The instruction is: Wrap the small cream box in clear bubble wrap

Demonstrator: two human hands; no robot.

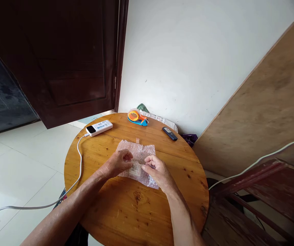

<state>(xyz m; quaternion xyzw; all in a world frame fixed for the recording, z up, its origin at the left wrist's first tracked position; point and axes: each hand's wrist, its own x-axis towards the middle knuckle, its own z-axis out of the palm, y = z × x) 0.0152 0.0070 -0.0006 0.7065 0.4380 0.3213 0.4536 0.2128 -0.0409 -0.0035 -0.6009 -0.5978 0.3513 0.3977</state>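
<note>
A sheet of pink-tinted bubble wrap [147,150] lies on the round wooden table [136,212]. Under a clear layer near its front edge is a small, flat, pale rectangular thing [135,169], whose kind I cannot make out. From the left, my left hand [120,162] has curled fingers, with thumb and fingertips closed at the bubble wrap beside that flat thing. Opposite it, my right hand [158,171] pinches the wrap at the thing's right side, thumb low and fingers bent. The fingertips partly hide what they grip.
An orange and blue tape dispenser [138,118] stands at the table's far edge, with a strip of tape [137,140] behind the wrap. A white device [99,128] with a cable [80,160] sits at left. At right lies a dark handheld device [169,133]. A wooden chair [259,191] stands beside the table.
</note>
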